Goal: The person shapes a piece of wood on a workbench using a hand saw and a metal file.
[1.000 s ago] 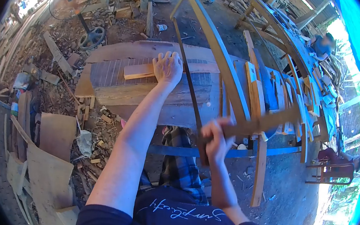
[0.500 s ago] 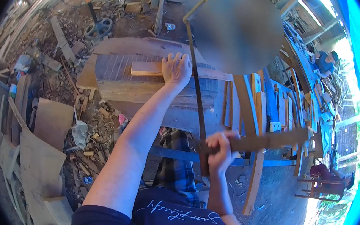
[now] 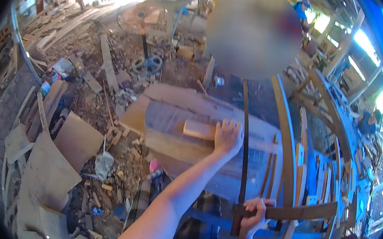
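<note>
A pale wooden board (image 3: pixel 199 130) lies across the dark, lined top of a wooden work block (image 3: pixel 175 143). My left hand (image 3: pixel 229 138) presses on the board, its fingers spread over the far edge. Close to the right of that hand runs the long dark blade (image 3: pixel 245 143) of a frame saw. My right hand (image 3: pixel 255 214) is closed around the near end of the saw, where a wooden bar (image 3: pixel 304 212) of its frame reaches out to the right. The far end of the saw is hidden by a blurred round patch.
Wood scraps cover the ground at the left, beside bent sheets (image 3: pixel 52 175). A fan (image 3: pixel 144 32) on a round base stands beyond the block. Long wooden strips (image 3: pixel 287 128) lean at the right. A person in blue (image 3: pixel 300 9) is far back.
The view has swung, so the block and both hands appear farther right and lower. My left hand remains on the board and my right hand still grips the saw.
</note>
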The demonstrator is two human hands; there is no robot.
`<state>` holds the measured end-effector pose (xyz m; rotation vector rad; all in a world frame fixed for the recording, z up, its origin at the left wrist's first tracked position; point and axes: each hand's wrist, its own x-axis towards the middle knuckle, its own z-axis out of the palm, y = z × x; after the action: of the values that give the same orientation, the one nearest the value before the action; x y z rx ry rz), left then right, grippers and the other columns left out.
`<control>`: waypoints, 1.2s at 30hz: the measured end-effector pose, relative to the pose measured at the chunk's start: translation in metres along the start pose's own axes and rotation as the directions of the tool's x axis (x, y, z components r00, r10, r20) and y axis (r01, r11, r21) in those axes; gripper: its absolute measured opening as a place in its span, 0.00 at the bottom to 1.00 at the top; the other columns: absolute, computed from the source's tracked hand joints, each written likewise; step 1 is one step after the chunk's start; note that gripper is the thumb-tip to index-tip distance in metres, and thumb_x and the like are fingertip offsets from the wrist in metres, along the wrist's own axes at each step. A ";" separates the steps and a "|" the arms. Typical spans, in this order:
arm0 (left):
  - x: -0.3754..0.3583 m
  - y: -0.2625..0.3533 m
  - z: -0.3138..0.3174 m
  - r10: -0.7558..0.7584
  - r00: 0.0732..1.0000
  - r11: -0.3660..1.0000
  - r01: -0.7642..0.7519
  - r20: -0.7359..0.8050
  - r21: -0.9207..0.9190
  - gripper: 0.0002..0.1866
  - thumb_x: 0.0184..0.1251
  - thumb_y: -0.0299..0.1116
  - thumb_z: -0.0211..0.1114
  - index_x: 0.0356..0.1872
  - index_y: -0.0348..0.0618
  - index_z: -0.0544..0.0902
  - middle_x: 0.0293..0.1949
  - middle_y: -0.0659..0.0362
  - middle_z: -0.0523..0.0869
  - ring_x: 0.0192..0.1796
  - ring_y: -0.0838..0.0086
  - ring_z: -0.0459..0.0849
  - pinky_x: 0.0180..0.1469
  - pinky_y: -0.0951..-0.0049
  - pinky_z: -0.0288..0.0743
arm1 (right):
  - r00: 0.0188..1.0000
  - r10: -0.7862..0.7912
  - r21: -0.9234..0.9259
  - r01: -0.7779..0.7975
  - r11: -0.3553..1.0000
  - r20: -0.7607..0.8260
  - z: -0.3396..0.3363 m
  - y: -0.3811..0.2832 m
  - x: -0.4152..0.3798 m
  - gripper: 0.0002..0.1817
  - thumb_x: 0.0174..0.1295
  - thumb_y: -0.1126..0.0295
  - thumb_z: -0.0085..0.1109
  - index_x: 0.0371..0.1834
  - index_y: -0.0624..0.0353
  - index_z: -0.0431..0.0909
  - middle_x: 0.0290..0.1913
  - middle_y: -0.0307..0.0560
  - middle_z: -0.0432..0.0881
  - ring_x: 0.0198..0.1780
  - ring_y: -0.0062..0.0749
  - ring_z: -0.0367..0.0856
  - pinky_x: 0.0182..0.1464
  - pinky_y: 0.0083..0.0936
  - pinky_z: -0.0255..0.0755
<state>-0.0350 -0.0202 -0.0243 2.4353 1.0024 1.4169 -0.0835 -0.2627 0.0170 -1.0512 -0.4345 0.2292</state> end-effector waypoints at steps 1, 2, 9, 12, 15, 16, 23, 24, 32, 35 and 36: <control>0.000 0.001 -0.005 0.011 1.000 0.999 -0.011 0.001 0.035 0.04 0.54 0.32 0.62 0.24 0.50 0.76 0.30 0.57 0.79 0.39 0.60 0.77 0.40 0.57 0.67 | 1.000 0.011 0.012 -0.011 1.000 -0.005 0.002 -0.002 0.000 0.06 0.61 0.77 0.48 0.32 0.56 0.62 0.17 0.38 0.63 0.20 0.23 0.65 0.27 0.25 0.67; 0.002 0.002 -0.009 0.025 1.000 0.998 -0.025 0.013 0.063 0.04 0.54 0.32 0.62 0.24 0.50 0.76 0.30 0.58 0.80 0.39 0.60 0.77 0.40 0.57 0.67 | 0.999 0.025 0.018 -0.024 1.000 -0.020 0.004 -0.004 0.000 0.06 0.61 0.77 0.48 0.30 0.57 0.62 0.18 0.40 0.65 0.20 0.23 0.67 0.28 0.25 0.69; 0.006 0.010 -0.022 0.070 0.993 0.991 -0.080 0.094 0.104 0.04 0.57 0.36 0.63 0.27 0.50 0.78 0.31 0.58 0.80 0.40 0.60 0.78 0.42 0.57 0.68 | 0.997 -0.063 -0.018 0.064 0.998 0.054 -0.017 0.016 -0.009 0.06 0.62 0.80 0.51 0.31 0.58 0.65 0.21 0.42 0.71 0.23 0.26 0.71 0.31 0.28 0.71; 0.005 0.010 -0.018 0.042 0.994 0.986 -0.057 0.100 0.158 0.05 0.58 0.36 0.63 0.28 0.49 0.79 0.33 0.58 0.81 0.41 0.60 0.78 0.44 0.57 0.69 | 0.992 -0.088 -0.042 0.092 0.995 0.094 -0.021 0.029 -0.013 0.06 0.62 0.81 0.52 0.30 0.59 0.66 0.23 0.43 0.73 0.25 0.27 0.74 0.32 0.28 0.71; 0.007 0.008 -0.022 0.011 0.986 0.982 -0.042 0.164 0.186 0.05 0.59 0.36 0.62 0.29 0.48 0.79 0.34 0.57 0.81 0.42 0.59 0.78 0.45 0.57 0.69 | 0.980 -0.122 -0.191 0.152 0.970 0.156 -0.020 0.034 -0.022 0.07 0.66 0.80 0.51 0.34 0.58 0.64 0.26 0.44 0.72 0.27 0.27 0.72 0.35 0.28 0.72; 0.007 0.009 -0.022 -0.015 0.983 0.982 -0.021 0.185 0.190 0.05 0.59 0.36 0.62 0.30 0.48 0.79 0.34 0.57 0.81 0.43 0.59 0.78 0.47 0.57 0.68 | 0.992 -0.100 -0.200 0.114 0.973 0.075 -0.017 0.036 -0.025 0.07 0.66 0.80 0.51 0.34 0.58 0.64 0.25 0.43 0.72 0.27 0.26 0.72 0.35 0.28 0.72; 0.003 0.010 -0.018 -0.051 0.984 0.981 0.018 0.170 0.193 0.05 0.60 0.36 0.62 0.31 0.48 0.80 0.35 0.55 0.81 0.44 0.58 0.77 0.47 0.58 0.68 | 0.996 -0.043 -0.012 0.042 0.999 -0.081 -0.011 0.035 -0.023 0.09 0.67 0.79 0.52 0.32 0.57 0.63 0.21 0.40 0.70 0.24 0.24 0.71 0.33 0.28 0.72; 0.005 0.012 -0.020 -0.062 0.983 0.980 0.027 0.171 0.199 0.05 0.60 0.36 0.62 0.30 0.48 0.79 0.35 0.55 0.81 0.44 0.58 0.77 0.47 0.58 0.68 | 0.997 -0.032 -0.006 0.031 0.999 -0.077 -0.011 0.028 -0.024 0.09 0.67 0.79 0.52 0.32 0.57 0.63 0.20 0.40 0.69 0.22 0.25 0.70 0.32 0.27 0.71; -0.001 0.004 -0.017 0.047 0.976 0.962 -0.102 0.213 0.255 0.05 0.61 0.36 0.60 0.28 0.49 0.79 0.34 0.57 0.82 0.43 0.60 0.79 0.43 0.56 0.69 | 0.997 0.063 0.041 -0.061 0.997 -0.049 -0.009 -0.007 -0.037 0.08 0.66 0.77 0.56 0.30 0.58 0.69 0.21 0.38 0.72 0.24 0.20 0.71 0.28 0.19 0.66; 0.013 0.011 -0.020 0.048 0.976 0.967 -0.100 0.214 0.236 0.06 0.61 0.37 0.60 0.28 0.49 0.80 0.34 0.57 0.83 0.43 0.60 0.80 0.43 0.56 0.69 | 0.990 0.089 -0.043 -0.094 0.995 -0.113 -0.001 -0.009 -0.015 0.09 0.64 0.75 0.60 0.28 0.58 0.71 0.21 0.36 0.74 0.23 0.17 0.71 0.27 0.19 0.65; 0.012 0.011 -0.018 0.022 0.977 0.962 -0.078 0.210 0.263 0.07 0.62 0.37 0.59 0.28 0.49 0.80 0.34 0.57 0.83 0.43 0.60 0.80 0.44 0.56 0.69 | 0.993 0.072 -0.065 -0.077 0.995 -0.089 -0.003 -0.010 -0.013 0.09 0.63 0.74 0.61 0.28 0.58 0.71 0.20 0.36 0.74 0.22 0.17 0.71 0.26 0.19 0.65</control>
<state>-0.0404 -0.0246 -0.0009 2.7490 1.1573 1.0707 -0.0940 -0.2747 0.0211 -1.1410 -0.3273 0.2358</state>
